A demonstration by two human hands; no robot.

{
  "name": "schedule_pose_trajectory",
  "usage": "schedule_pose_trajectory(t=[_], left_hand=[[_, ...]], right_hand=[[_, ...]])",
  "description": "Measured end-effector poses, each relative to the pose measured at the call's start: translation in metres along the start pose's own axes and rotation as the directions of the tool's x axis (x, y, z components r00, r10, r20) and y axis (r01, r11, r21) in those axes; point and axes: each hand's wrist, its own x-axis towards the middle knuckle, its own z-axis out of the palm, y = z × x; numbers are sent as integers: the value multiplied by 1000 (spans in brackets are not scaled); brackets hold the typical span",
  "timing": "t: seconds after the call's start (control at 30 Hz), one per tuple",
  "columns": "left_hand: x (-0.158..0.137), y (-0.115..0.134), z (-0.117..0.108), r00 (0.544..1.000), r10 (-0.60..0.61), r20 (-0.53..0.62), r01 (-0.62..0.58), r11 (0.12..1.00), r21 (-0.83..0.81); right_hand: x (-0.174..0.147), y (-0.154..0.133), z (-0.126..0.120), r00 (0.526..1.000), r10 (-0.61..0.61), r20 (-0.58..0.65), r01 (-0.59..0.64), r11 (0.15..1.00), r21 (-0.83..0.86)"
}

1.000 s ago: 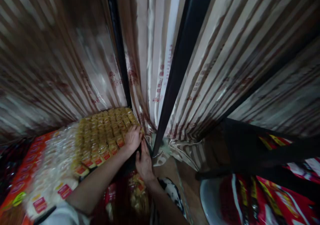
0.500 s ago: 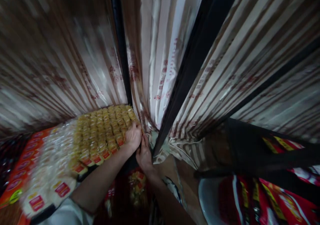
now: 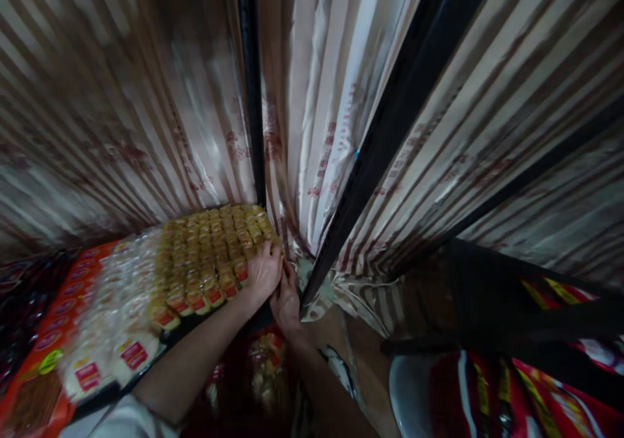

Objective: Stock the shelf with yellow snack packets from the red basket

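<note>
Rows of small clear-wrapped yellow packets with red labels lie on a dark shelf. At their right end, my left hand is closed, with its fingers bent over the shelf's corner beside the last packets. My right hand is just right of it and slightly lower, against the shelf's end. Its fingers point up and are pressed together, near or touching my left fingers. What lies between the fingertips is hidden and dim.
White wrapped packs and an orange package lie farther left. A black upright post rises just right of my hands. Striped curtains hang behind. At lower right are a whitish tub and red packages.
The view has shifted slightly, so the shelf and packets sit a little farther right. Both hands stay at the same corner with nearly the same grip.
</note>
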Motion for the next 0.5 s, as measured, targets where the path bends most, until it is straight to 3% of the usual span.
schedule_pose_trajectory(t=[0.17, 0.27, 0.33, 0.4, 0.5], left_hand=[[-66, -7, -4, 996, -27, -88, 1, 959, -282], [-131, -19, 8, 1000, -3, -3, 1, 885, -466], [-176, -30, 23, 992, -16, 122, 80, 832, -549], [-215, -42, 41, 950, -106, 292, 256, 800, -542], [-253, -62, 70, 796, -304, 523, 554, 713, -430]], right_hand=[[-3, -2, -7, 999, 34, 25, -35, 999, 14], [-23, -14, -20, 1000, 28, 7, -29, 998, 64], [-48, -24, -29, 999, 31, 8, -32, 991, 126], [-80, -30, -32, 992, 96, 82, -111, 975, 191], [-133, -27, -19, 911, 258, 321, -332, 921, 202]])
